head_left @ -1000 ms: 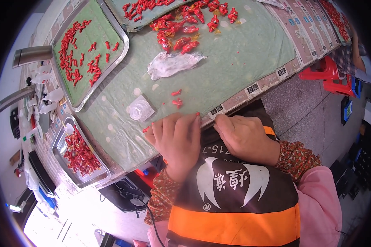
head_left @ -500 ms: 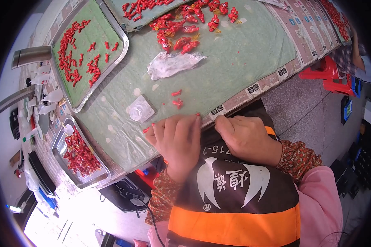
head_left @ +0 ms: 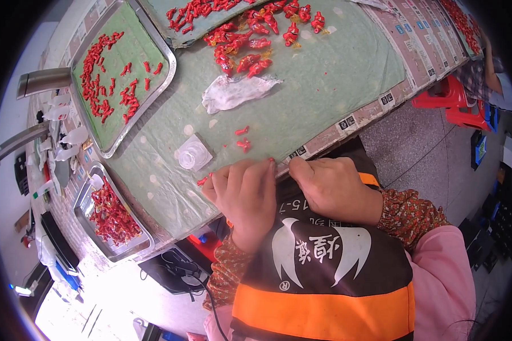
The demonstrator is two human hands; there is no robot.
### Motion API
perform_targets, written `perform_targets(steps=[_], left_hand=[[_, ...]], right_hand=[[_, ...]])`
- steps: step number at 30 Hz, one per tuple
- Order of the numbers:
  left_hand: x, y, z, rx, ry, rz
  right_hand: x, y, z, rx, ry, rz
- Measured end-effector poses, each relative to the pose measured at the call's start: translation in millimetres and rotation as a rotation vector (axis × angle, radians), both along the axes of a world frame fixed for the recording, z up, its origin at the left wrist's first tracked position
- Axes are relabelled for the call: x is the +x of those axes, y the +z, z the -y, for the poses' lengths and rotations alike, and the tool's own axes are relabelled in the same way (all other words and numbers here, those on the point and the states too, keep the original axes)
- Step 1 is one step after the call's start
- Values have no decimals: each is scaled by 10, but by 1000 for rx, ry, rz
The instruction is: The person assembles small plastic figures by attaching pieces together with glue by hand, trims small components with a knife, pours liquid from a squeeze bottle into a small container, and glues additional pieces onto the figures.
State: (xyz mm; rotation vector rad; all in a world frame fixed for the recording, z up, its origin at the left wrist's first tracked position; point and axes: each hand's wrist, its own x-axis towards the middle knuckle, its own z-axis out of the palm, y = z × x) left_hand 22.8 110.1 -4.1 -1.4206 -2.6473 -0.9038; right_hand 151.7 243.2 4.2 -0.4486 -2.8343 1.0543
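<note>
My left hand (head_left: 242, 193) is closed at the table's near edge. A small red plastic piece (head_left: 271, 160) shows at its fingertips, and another red piece (head_left: 203, 179) sticks out at the hand's left side. Right beside it, my right hand (head_left: 337, 190) is curled with the thumb pressed to the fingers; whatever it pinches is hidden. Just beyond the left hand, two small red figure parts (head_left: 243, 145) lie on the green cloth (head_left: 324, 96). A clear square plastic dish (head_left: 193, 153) stands to their left.
A crumpled white rag (head_left: 239, 94) lies farther back, before a pile of red figure parts (head_left: 247, 48). At left stand a green-lined metal tray (head_left: 116, 42) and a smaller tray (head_left: 145, 244) of glossy red pieces. Red stools (head_left: 446, 99) and another person's arm (head_left: 491, 74) are at far right.
My right hand has shifted a little left, closer to my left hand. The left hand keeps its grip in nearly the same place. The view has moved very slightly.
</note>
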Motion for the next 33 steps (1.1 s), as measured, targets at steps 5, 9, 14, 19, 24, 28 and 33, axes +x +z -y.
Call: perform_targets(steps=[5, 9, 14, 19, 24, 28, 33], left_hand=[[8, -31, 21, -12, 7, -4], [5, -41, 39, -35, 1, 5], [-18, -76, 79, -37, 9, 9], [-46, -123, 151, -24, 17, -18], [-60, -93, 222, -69, 63, -143], [-63, -32, 283, -113, 125, -200], [-81, -13, 336, -137, 275, -216]], right_hand=[[16, 16, -2, 31, 17, -1], [77, -4, -8, 68, 46, 25], [105, -32, -26, 33, 17, -12], [142, 24, -112, -93, -6, 73], [-15, 120, -198, -184, -96, -59], [-239, 89, -223, -142, -106, -163], [-535, 17, -101, -121, -79, -195]])
